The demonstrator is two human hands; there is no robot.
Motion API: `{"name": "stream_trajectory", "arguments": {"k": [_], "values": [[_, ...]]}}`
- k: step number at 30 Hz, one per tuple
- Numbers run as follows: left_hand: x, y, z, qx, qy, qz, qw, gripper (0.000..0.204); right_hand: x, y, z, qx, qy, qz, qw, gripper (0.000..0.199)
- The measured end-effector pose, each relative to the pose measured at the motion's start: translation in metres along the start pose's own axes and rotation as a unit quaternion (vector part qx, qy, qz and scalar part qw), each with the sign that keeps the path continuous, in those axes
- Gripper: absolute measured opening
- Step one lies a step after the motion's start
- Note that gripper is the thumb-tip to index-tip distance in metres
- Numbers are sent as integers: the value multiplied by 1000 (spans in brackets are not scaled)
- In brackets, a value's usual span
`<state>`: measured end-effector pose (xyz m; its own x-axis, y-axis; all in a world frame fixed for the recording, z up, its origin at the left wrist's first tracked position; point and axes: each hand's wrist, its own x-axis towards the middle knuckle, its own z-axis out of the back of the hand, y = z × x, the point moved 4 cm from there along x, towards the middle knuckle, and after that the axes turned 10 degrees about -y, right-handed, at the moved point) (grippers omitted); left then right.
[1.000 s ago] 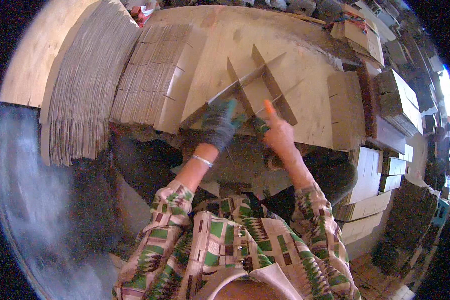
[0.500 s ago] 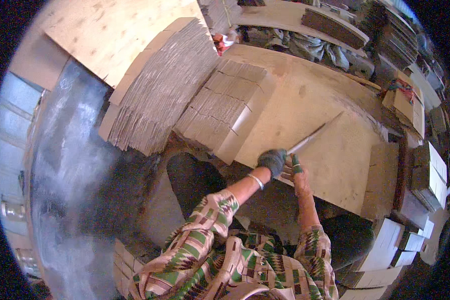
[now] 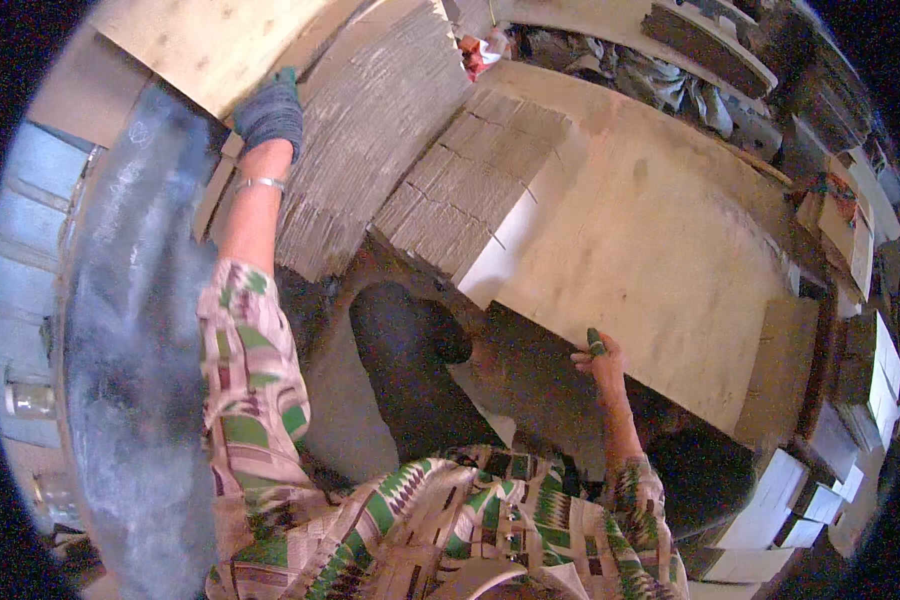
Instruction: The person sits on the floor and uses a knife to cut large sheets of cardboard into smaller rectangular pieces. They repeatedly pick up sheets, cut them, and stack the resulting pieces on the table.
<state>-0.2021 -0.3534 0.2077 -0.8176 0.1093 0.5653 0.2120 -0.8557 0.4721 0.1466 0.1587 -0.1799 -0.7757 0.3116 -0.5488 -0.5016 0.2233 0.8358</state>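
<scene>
My left hand [image 3: 268, 118], in a dark knitted glove with a green fingertip, is at the outer left side of a tall stack of cardboard sheets [image 3: 370, 130]. Its fingers are blurred and partly hidden against the outermost sheet, so their grip cannot be made out. Beside the front edge of a wooden board [image 3: 650, 250] is my right hand [image 3: 603, 362]. Green wrapping covers its raised thumb, and the loosely bent fingers stand apart with nothing in them. Between the hands, a bundle of slotted cardboard pieces [image 3: 470, 180] leans against the tall stack, with a pale outer piece [image 3: 500, 245] facing the board.
A pale wooden panel [image 3: 190, 50] lies at the far left. Folded cardboard [image 3: 785, 360] stands at the board's right end, with white-faced boxes [image 3: 760, 500] nearer me. At the back are a cluttered shelf [image 3: 710, 50] and a red and white packet [image 3: 478, 55].
My left hand has left the right hand and reached far left to the tall stack. The thin flat piece they held over the board is gone from them. The view has shifted slightly.
</scene>
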Motion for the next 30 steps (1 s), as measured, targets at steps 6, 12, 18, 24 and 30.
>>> {"name": "stream_trajectory", "arguments": {"k": [6,12,18,24,30], "values": [[-20,-46,-44,-78,100,21,992,67,8,31,86,-254,-84,260,928,42],[-170,-192,44,-197,0,-84,977,103,-57,133,193,-582,-336,303,676,74],[-298,-309,-4,-260,154,-130,944,94,-70,107,416,-725,-444,64,522,60],[-275,-291,-6,-430,60,7,901,38,-89,128,412,-631,-468,244,569,33],[-270,-325,59,-522,238,41,818,34,-73,127,274,-412,-392,396,721,62]]}}
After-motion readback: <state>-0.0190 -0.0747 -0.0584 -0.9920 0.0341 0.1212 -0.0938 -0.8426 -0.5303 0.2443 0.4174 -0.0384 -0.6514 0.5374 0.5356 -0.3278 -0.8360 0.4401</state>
